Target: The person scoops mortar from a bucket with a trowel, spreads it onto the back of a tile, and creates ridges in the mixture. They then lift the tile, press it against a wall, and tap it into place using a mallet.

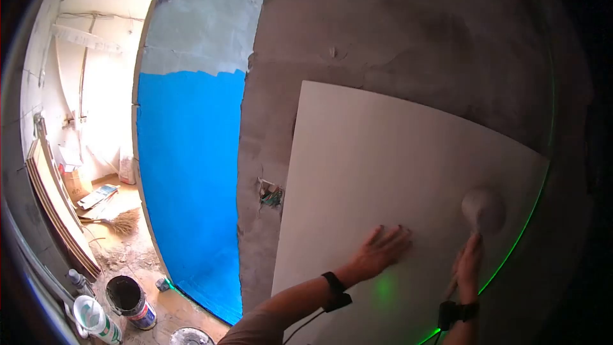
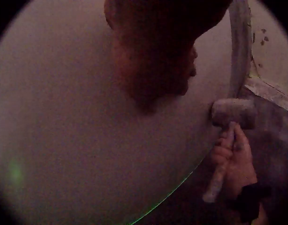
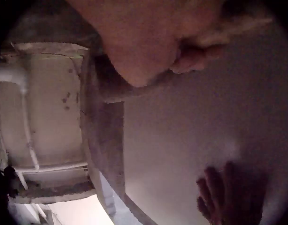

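A large pale panel (image 1: 357, 166) stands against the rough grey wall. My left hand (image 1: 381, 252) rests on it with its fingers spread. To the right, my right hand (image 1: 469, 265) grips the handle of a mallet (image 1: 483, 209), whose thick, whitish head overlaps the panel near its right edge in the head view. In the left wrist view the mallet (image 2: 233, 112) is seen side-on, fingers wrapped round its handle just below the head. The right wrist view shows the left hand (image 3: 233, 197) dark against the panel.
A green laser line (image 1: 535, 211) runs along the panel's right side. Left of the panel are a wall box with wires (image 1: 271, 194) and a blue-coated wall (image 1: 191, 172). Buckets (image 1: 128, 297), a broom (image 1: 121, 222) and leaning boards (image 1: 60, 207) stand or lie at the left.
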A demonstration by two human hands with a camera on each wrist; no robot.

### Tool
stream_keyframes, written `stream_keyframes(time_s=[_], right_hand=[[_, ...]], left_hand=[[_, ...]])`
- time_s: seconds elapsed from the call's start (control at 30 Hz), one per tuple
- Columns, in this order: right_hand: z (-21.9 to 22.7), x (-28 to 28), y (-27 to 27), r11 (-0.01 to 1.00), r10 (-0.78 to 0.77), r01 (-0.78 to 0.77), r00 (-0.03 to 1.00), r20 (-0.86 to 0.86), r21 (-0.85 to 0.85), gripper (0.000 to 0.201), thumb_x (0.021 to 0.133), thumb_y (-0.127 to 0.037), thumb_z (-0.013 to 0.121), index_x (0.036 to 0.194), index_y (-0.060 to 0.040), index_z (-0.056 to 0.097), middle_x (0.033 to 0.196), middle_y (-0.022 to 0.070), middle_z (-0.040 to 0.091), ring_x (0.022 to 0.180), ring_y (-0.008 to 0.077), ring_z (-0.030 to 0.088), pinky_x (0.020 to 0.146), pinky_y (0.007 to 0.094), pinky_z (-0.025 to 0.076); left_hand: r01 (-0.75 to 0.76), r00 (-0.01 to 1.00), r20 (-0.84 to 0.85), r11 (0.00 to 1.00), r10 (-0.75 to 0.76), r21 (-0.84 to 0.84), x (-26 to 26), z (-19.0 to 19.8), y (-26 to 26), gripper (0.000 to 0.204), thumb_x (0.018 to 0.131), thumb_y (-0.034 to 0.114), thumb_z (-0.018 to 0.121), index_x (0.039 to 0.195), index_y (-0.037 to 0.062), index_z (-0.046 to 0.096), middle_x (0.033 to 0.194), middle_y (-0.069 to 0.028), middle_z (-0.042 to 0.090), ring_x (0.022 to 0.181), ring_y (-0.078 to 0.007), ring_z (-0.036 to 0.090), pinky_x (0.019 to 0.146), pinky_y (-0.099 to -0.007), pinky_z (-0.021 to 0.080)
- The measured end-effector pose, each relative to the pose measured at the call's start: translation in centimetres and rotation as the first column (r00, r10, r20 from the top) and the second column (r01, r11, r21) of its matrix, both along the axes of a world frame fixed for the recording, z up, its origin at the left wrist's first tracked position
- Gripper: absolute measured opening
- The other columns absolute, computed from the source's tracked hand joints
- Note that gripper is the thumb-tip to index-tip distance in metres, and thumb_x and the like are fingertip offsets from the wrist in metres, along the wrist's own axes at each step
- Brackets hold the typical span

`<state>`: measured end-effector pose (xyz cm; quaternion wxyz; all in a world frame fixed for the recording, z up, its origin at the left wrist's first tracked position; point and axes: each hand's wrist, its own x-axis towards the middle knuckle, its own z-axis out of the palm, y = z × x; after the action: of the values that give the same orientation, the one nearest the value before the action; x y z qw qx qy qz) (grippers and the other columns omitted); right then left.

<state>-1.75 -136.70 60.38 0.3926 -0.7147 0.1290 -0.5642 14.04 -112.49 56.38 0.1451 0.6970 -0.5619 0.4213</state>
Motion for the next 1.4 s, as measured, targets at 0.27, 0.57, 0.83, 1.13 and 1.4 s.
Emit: stream_keyframes(time_s=[0.27,0.57,0.83,1.13,1.4], right_hand=[[1.4,-3.1,14.8,0.914,0.287,-0.244,0.954,-0.092,0.323,0.042,0.101,-0.045,0.038,0.075,-0.0125,0.037,0.057,-0.0037,0.036,0.041,0.0069,0.034,0.036,0.0246,0.026],[6.3,4.9,18.6,0.951,0.280,-0.276,0.960,-0.010,0.138,0.042,0.101,-0.048,0.038,0.080,-0.0113,0.040,0.064,-0.0047,0.037,0.047,0.0052,0.033,0.041,0.0219,0.028],[0.0,2.1,22.4,0.931,0.356,-0.293,0.865,-0.355,0.220,0.039,0.100,-0.046,0.040,0.081,-0.0121,0.041,0.064,-0.0057,0.036,0.047,0.0035,0.031,0.043,0.0216,0.026],[-38.5,-6.3,20.8,0.849,0.490,-0.206,-0.042,-0.871,0.487,0.034,0.091,-0.033,0.057,0.093,0.0007,0.058,0.069,0.0046,0.052,0.063,0.0153,0.052,0.052,0.0354,0.043],[-57.5,-13.4,24.6,0.796,0.542,0.115,-0.572,-0.616,0.594,0.011,0.083,-0.007,0.057,0.075,-0.0001,0.052,0.061,0.0087,0.053,0.045,0.0189,0.051,0.037,0.0341,0.037]], left_hand=[[-0.141,0.990,-0.037,0.983,0.138,-0.115,5.1,-2.8,10.2,0.052,0.091,0.037,0.056,0.141,0.0267,0.044,0.152,-0.0050,0.032,0.140,-0.0237,0.028,0.111,-0.0554,0.020],[-0.266,0.960,-0.100,0.964,0.263,-0.019,6.1,1.7,15.2,0.071,0.081,0.051,0.065,0.144,0.0292,0.039,0.152,-0.0059,0.031,0.141,-0.0276,0.026,0.110,-0.0593,0.019],[-0.267,0.963,-0.058,0.963,0.265,-0.035,5.0,-3.0,19.9,0.053,0.089,0.022,0.059,0.140,0.0221,0.045,0.150,-0.0065,0.035,0.140,-0.0254,0.029,0.113,-0.0491,0.023],[-0.641,-0.124,-0.976,0.737,0.178,0.216,-16.6,-29.7,38.0,0.021,0.087,0.018,0.062,0.105,0.0092,0.067,0.093,-0.0175,0.068,0.087,-0.0349,0.066,0.074,-0.0390,0.052],[-0.674,-0.695,-0.718,0.304,0.049,0.673,-43.6,-34.0,43.7,0.025,0.088,0.019,0.062,0.103,0.0002,0.068,0.089,-0.0205,0.069,0.084,-0.0305,0.069,0.075,-0.0374,0.052]])
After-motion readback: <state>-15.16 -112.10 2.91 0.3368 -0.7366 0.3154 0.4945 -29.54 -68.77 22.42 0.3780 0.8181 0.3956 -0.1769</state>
